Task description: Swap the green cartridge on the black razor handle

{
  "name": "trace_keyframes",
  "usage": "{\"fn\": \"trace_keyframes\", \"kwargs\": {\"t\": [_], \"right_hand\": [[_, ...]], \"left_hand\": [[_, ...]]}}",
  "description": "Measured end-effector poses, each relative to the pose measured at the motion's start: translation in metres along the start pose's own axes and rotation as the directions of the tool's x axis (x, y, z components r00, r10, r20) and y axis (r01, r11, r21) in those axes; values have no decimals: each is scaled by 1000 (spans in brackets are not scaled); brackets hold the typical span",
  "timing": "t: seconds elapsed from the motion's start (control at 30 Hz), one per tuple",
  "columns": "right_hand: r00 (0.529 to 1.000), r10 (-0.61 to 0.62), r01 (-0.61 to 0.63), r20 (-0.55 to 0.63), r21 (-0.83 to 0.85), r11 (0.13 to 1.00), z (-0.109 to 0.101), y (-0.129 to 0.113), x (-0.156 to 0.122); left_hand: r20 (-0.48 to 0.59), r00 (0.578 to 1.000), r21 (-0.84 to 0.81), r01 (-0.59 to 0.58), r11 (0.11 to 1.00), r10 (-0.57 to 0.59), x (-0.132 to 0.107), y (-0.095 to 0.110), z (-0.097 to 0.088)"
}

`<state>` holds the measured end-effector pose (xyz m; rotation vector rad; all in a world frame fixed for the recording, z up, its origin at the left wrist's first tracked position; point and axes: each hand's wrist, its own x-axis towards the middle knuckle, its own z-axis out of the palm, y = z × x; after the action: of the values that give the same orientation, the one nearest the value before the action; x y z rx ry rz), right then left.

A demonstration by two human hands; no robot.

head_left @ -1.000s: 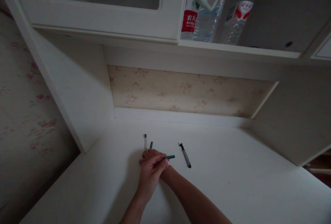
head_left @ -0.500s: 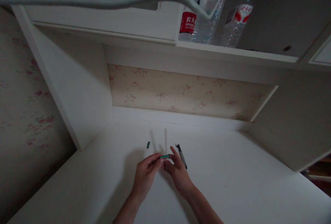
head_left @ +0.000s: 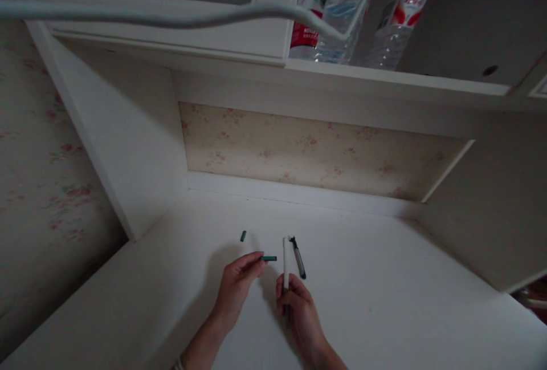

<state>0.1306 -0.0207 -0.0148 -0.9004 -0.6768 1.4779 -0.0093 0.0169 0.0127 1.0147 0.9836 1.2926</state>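
Observation:
My left hand [head_left: 241, 279] pinches a short, dark green and black stick [head_left: 269, 258] between thumb and fingertips, its free end pointing right. Closed round the lower part of a slim white pen-like stick [head_left: 286, 259] is my right hand [head_left: 298, 304]; the white end points away from me. The two sticks are apart. A smaller green and black piece [head_left: 243, 236] lies on the white desk beyond my left hand. Just right of the white stick lies a slim black and grey tool [head_left: 299, 259], whose exact kind I cannot make out.
The white desk [head_left: 384, 301] runs back to a wallpapered wall panel [head_left: 316, 147], with side panels left and right. Above hangs a cabinet with plastic bottles [head_left: 397, 22] on its shelf. A pale cable or rod [head_left: 171, 15] crosses the upper view.
My right hand has drawn away from the green and black stick and now grips the white stick lower down, nearer me. The left hand still holds the green and black one.

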Motion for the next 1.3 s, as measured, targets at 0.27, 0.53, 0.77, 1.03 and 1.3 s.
{"fn": "trace_keyframes", "kwargs": {"t": [0.27,0.53,0.77,1.03,1.3], "right_hand": [[996,-32,37,87,-63,997,4,0,-6],[989,-33,29,142,30,999,5,2,-8],[994,-50,63,101,-122,991,6,3,-9],[987,-63,122,148,-436,892,6,3,-13],[982,-134,189,136,-578,794,3,6,-12]], "left_hand": [[1,1000,-16,18,1000,-18,0,1,1],[-18,1000,-20,20,1000,-20,-1,3,2],[6,1000,14,23,1000,-23,-1,6,3],[18,1000,22,-23,999,23,-3,8,3],[89,996,-126,0,992,11,-2,2,2]]}}
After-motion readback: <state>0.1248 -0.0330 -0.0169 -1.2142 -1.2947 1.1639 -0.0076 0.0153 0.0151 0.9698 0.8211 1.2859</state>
